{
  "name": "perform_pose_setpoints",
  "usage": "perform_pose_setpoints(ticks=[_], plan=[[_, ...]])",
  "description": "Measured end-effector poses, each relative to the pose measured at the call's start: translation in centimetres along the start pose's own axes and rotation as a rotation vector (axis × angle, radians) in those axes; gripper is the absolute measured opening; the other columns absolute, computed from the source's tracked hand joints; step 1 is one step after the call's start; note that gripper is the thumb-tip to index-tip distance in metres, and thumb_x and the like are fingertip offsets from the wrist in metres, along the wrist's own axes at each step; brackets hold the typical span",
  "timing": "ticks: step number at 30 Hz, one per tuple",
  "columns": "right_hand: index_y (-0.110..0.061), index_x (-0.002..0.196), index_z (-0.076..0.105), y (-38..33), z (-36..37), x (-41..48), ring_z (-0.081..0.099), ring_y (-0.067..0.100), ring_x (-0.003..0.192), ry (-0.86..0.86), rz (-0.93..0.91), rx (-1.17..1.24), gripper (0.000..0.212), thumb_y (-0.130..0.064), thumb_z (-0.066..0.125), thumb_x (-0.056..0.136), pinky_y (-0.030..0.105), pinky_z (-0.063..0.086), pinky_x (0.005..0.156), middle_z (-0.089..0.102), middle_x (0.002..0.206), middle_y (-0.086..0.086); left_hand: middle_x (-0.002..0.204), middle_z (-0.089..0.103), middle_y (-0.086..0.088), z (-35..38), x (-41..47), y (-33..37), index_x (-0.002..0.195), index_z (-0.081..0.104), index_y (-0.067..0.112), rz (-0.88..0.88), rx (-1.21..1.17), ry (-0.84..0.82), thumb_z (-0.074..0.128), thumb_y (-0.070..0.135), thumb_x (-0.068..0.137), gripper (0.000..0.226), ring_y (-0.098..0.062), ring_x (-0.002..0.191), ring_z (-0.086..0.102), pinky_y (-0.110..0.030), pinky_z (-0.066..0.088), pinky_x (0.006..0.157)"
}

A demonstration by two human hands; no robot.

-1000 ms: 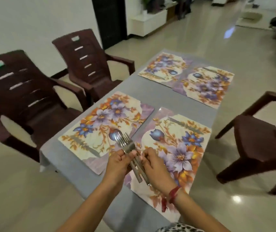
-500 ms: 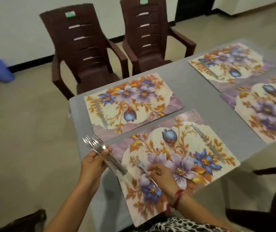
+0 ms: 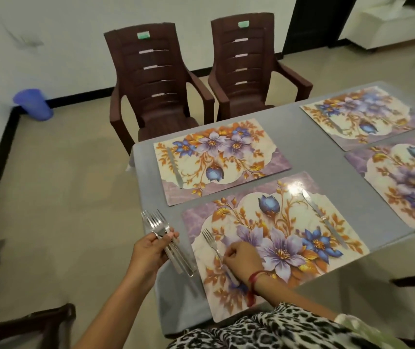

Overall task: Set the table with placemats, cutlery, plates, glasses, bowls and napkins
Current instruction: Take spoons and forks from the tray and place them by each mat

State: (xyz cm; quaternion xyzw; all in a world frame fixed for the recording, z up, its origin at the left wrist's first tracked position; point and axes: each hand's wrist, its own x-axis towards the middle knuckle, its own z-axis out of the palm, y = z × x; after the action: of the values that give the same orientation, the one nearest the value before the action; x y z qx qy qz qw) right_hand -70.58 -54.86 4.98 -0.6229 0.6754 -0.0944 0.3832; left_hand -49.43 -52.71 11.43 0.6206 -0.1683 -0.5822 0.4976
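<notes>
Grey table (image 3: pixel 309 142) lies bare btw near placemat (image 3: pixel 289 248) & far placemat (image 3: pixel 226 157), a lane open twd 1 o'clock; knife (image 3: pixel 323 217) sits at 2 on the near placemat, chair (image 3: pixel 156 79) & 2nd chair (image 3: pixel 246 66) block the 11–12 edge.

Home dining area, as I view it from the head camera: a grey-covered desk (image 3: pixel 302 137) laid with floral placemats (image 3: pixel 221 159), brown plastic armchairs (image 3: pixel 156 79) against a white wall (image 3: pixel 63 34), glossy tiled floor (image 3: pixel 63 185), blue bin (image 3: pixel 33 104) in the corner.
</notes>
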Motion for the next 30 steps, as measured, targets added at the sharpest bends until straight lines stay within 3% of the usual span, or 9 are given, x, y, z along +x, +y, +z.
perform_pose_setpoints(ticks=[6, 9, 11, 14, 17, 20, 25, 30], plan=[[-0.015, 0.083, 0.069, 0.0, 0.1, -0.1, 0.063, 0.019, 0.082, 0.001, -0.029, -0.034, 0.012, -0.020, 0.058, 0.083, 0.035, 0.052, 0.079, 0.070, 0.086, 0.003, 0.081, 0.073, -0.007, 1.1, -0.4, -0.2, 0.097, 0.065, 0.003, -0.001, 0.045, -0.052, 0.057, -0.001, 0.089, 0.012, -0.010, 0.069, 0.071, -0.018, 0.055, 0.058], [-0.014, 0.093, 0.065, 0.3, -2.0, -0.7, 0.062, 0.015, 0.084, 0.090, -0.018, 0.269, 0.012, -0.023, 0.064, 0.085, 0.027, 0.051, 0.080, 0.068, 0.089, 0.001, 0.078, 0.075, -0.004, 2.7, -0.7, -0.3, 0.097, 0.066, 0.004, 0.002, 0.065, -0.104, 0.057, 0.000, 0.090, 0.012, -0.012, 0.070, 0.071, -0.019, 0.055, 0.057], [-0.015, 0.088, 0.065, -0.1, -4.5, -1.0, 0.061, 0.009, 0.080, 0.152, -0.076, 0.463, 0.007, -0.020, 0.068, 0.084, 0.017, 0.049, 0.074, 0.067, 0.085, -0.003, 0.081, 0.075, -0.004, 4.6, -0.9, -0.5, 0.096, 0.067, 0.007, -0.011, 0.093, -0.152, 0.057, 0.002, 0.090, 0.012, -0.013, 0.074, 0.071, -0.019, 0.055, 0.060], [-0.023, 0.077, 0.066, -0.5, -7.7, -1.5, 0.061, 0.001, 0.071, 0.002, -0.197, 0.518, 0.010, -0.017, 0.074, 0.078, 0.016, 0.050, 0.069, 0.067, 0.075, -0.006, 0.083, 0.075, -0.005, 8.4, -1.2, -1.1, 0.098, 0.066, 0.005, -0.029, 0.102, -0.234, 0.057, 0.001, 0.090, 0.013, -0.015, 0.075, 0.071, -0.022, 0.056, 0.062], [-0.018, 0.072, 0.064, 0.3, -9.6, -1.5, 0.056, -0.002, 0.058, -0.064, -0.193, 0.432, 0.013, -0.013, 0.075, 0.077, 0.016, 0.048, 0.062, 0.061, 0.064, -0.007, 0.081, 0.074, -0.007, 13.0, -1.2, -1.6, 0.096, 0.065, 0.002, -0.026, 0.084, -0.309, 0.057, -0.001, 0.089, 0.012, -0.017, 0.072, 0.071, -0.025, 0.057, 0.061], [-0.016, 0.066, 0.064, 3.3, -12.6, -0.5, 0.053, -0.001, 0.051, -0.061, -0.148, 0.533, 0.017, -0.010, 0.075, 0.078, 0.019, 0.046, 0.055, 0.059, 0.054, -0.008, 0.080, 0.074, -0.009, 18.0, -1.0, -2.2, 0.095, 0.066, 0.001, -0.008, 0.092, -0.328, 0.057, -0.002, 0.088, 0.012, -0.018, 0.072, 0.071, -0.025, 0.056, 0.061], [-0.004, 0.071, 0.065, 10.4, -20.4, 2.1, 0.058, 0.011, 0.053, -0.037, -0.051, 0.918, 0.012, 0.003, 0.067, 0.081, 0.020, 0.049, 0.054, 0.062, 0.058, 0.003, 0.077, 0.072, -0.010, 28.2, 0.3, -4.1, 0.091, 0.067, 0.001, -0.007, 0.117, -0.331, 0.057, -0.001, 0.089, 0.011, -0.018, 0.071, 0.069, -0.024, 0.056, 0.062], [-0.006, 0.070, 0.068, 20.2, -30.0, 6.1, 0.044, 0.009, 0.046, 0.032, 0.069, 0.895, 0.011, -0.006, 0.070, 0.081, 0.019, 0.037, 0.047, 0.053, 0.050, -0.001, 0.076, 0.073, -0.008, 41.8, 1.4, -7.7, 0.094, 0.067, 0.001, -0.031, 0.126, -0.332, 0.059, -0.003, 0.087, 0.012, -0.014, 0.071, 0.070, -0.020, 0.055, 0.060]])
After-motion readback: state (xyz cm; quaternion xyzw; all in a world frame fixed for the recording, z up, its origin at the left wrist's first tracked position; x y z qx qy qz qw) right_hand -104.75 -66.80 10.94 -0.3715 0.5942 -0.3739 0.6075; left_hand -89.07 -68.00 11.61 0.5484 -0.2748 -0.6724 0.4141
